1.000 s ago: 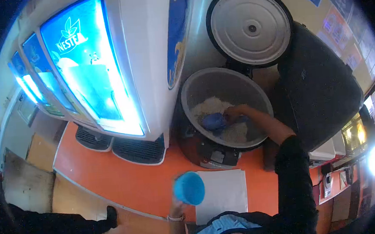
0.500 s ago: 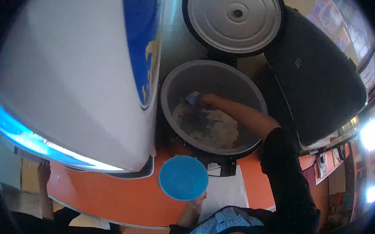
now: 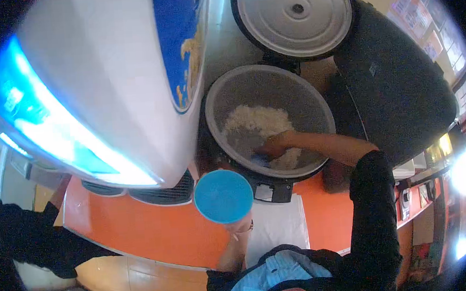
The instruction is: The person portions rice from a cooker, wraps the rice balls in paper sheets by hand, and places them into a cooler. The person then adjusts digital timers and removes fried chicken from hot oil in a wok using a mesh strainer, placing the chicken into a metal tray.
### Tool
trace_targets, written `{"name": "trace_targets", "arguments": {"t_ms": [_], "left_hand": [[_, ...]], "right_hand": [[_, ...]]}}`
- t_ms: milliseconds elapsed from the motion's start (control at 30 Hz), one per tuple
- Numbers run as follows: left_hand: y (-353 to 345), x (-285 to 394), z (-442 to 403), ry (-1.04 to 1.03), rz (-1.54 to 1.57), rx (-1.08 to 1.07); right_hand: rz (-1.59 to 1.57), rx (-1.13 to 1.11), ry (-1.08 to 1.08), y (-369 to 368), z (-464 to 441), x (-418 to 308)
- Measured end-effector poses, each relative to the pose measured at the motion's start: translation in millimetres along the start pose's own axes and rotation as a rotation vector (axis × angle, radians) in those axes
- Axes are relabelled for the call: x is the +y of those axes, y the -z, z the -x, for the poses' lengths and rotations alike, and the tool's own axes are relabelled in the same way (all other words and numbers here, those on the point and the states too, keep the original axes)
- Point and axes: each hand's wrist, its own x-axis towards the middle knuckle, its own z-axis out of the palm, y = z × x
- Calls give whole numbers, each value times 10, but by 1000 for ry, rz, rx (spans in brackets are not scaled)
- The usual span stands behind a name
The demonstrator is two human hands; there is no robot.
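While I watch from afar, left hand (image 3: 241, 225) grips blue container (image 3: 223, 197) just outside cooker (image 3: 312, 108); right hand (image 3: 279, 142) clasps blue scoop (image 3: 262, 157), partly hidden, low in rice (image 3: 266, 119); if the container sits short, a tilted scoop could shed grains onto orange counter (image 3: 164, 235)
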Motion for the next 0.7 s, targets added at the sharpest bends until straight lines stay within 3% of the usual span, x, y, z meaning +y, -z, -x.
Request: {"name": "trace_targets", "arguments": {"t_ms": [100, 167, 200, 300, 333, 400, 500, 567, 600, 667, 700], "left_hand": [[19, 20, -29, -45, 68, 69], [51, 45, -45, -56, 126, 118], [81, 60, -58, -45, 160, 139], [199, 122, -140, 165, 311, 139], [193, 184, -181, 173, 314, 132], [86, 314, -318, 330, 423, -144], [-211, 363, -569, 212, 92, -272], [-480, 423, -702, 348, 296, -367], [-606, 431, -750, 338, 298, -372], [-840, 394, -806, 630, 385, -463], [-920, 361, -838, 632, 384, -464]], "right_hand": [[-87, -279, -13, 108, 114, 216], [-493, -345, -5, 556, 757, -76], [-494, -343, -15, 561, 839, -53], [-623, -177, -186, 479, 1107, 118], [-777, -148, -128, 462, 1211, 203], [-922, -106, -74, 486, 1421, 373], [-1064, 29, 47, 570, 1771, 432], [-983, 444, -69, 733, 2217, 215], [-976, 454, -68, 830, 2369, 104], [-854, 742, -145, 983, 2514, -81], [-856, 742, -146, 982, 2479, -75]]}}
